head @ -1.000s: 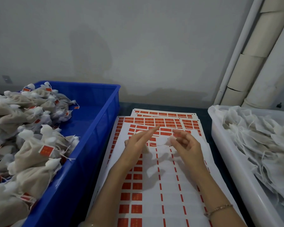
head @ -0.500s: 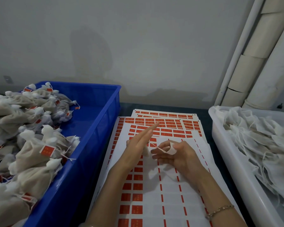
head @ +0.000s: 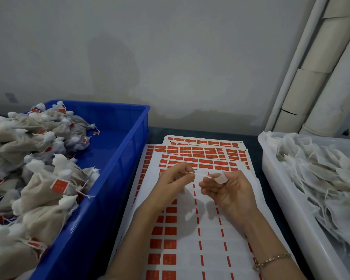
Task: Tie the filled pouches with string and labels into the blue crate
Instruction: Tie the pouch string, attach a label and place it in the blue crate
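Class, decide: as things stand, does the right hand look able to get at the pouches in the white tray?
Probably yes: the tray stands open beside the right hand, its pouches uncovered, nothing between. But the fingers pinch a white piece, so they must be freed first.

Tied pouches (head: 40,190) fill blue crate (head: 113,178); string (head: 200,175) pinched taut.

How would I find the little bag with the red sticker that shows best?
Start at the blue crate on the left, heaped with tied pouches. Near the middle of the heap, by its right edge, lies one pouch. Its red label faces up flat and whole; the neighbours' labels are smaller, tilted or half hidden.
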The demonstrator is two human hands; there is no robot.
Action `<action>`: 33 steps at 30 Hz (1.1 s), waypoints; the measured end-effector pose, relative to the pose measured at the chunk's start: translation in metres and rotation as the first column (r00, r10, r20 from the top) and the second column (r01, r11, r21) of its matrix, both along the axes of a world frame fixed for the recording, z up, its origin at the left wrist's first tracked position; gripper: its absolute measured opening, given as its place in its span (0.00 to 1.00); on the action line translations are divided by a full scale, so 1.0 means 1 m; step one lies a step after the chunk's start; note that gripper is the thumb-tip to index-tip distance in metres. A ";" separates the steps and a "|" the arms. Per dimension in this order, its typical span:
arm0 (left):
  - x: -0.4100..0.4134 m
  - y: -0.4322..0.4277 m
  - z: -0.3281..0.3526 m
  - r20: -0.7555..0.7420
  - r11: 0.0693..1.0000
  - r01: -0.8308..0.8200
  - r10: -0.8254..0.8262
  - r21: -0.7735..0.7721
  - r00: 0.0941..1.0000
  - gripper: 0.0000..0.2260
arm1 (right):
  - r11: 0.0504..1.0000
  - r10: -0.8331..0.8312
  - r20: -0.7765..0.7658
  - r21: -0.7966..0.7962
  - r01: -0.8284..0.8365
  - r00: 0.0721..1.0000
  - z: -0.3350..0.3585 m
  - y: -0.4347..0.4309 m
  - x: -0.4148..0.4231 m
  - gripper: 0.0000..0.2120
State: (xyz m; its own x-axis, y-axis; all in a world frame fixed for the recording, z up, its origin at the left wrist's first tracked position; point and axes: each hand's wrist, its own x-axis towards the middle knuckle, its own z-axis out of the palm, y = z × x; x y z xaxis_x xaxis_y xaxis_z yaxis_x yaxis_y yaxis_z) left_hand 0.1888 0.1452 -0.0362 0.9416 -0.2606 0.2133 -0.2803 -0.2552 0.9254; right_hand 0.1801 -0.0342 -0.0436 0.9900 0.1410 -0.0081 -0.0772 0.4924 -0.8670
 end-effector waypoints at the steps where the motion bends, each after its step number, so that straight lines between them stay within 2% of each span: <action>1: 0.001 0.000 0.000 0.013 1.000 -0.004 0.004 -0.010 1.000 0.06 | 1.000 -0.014 -0.010 -0.008 0.014 1.000 0.001 0.000 0.000 0.14; 6: 0.003 0.001 0.000 0.005 0.997 0.011 -0.010 -0.076 1.000 0.06 | 0.999 -0.037 -0.048 0.011 0.038 0.998 0.001 -0.002 0.001 0.19; 10: 0.001 0.001 0.000 0.013 0.998 0.001 0.000 -0.061 1.000 0.09 | 1.000 -0.009 -0.055 0.027 0.010 0.998 0.002 -0.001 0.002 0.19; 13: 0.001 0.001 0.001 0.029 0.999 -0.016 0.017 -0.027 0.999 0.09 | 0.998 -0.055 -0.084 0.033 0.058 0.995 0.002 -0.002 0.002 0.15; 15: 0.001 0.001 0.001 0.053 0.999 -0.043 0.042 0.023 0.998 0.07 | 0.988 -0.146 -0.117 0.026 0.150 0.982 0.001 -0.004 0.005 0.10; 17: 0.000 0.001 0.003 0.090 0.995 -0.081 0.076 0.063 0.993 0.04 | 0.958 -0.283 -0.130 -0.091 0.272 0.950 -0.002 -0.007 0.008 0.09; 19: -0.002 0.000 0.005 0.116 0.994 -0.077 0.068 0.075 0.991 0.02 | 0.882 -0.413 -0.090 -0.287 0.374 0.906 -0.006 -0.010 0.009 0.07; 22: -0.006 -0.006 0.007 0.112 0.995 -0.034 0.023 0.098 0.993 0.02 | 0.765 -0.496 0.022 -0.462 0.449 0.868 -0.009 -0.008 0.007 0.04; 25: -0.010 -0.015 0.007 0.102 0.995 0.004 -0.015 0.104 0.995 0.03 | 0.734 -0.467 0.092 -0.514 0.444 0.879 -0.009 -0.003 0.005 0.04; 29: -0.009 -0.024 0.004 0.098 0.996 -0.005 -0.004 0.087 0.995 0.05 | 0.754 -0.387 0.108 -0.534 0.382 0.916 -0.007 0.004 0.004 0.01; 33: -0.008 -0.027 0.001 0.097 0.998 -0.060 0.056 0.035 0.994 0.05 | 0.770 -0.316 0.138 -0.541 0.339 0.939 -0.004 0.010 0.001 0.03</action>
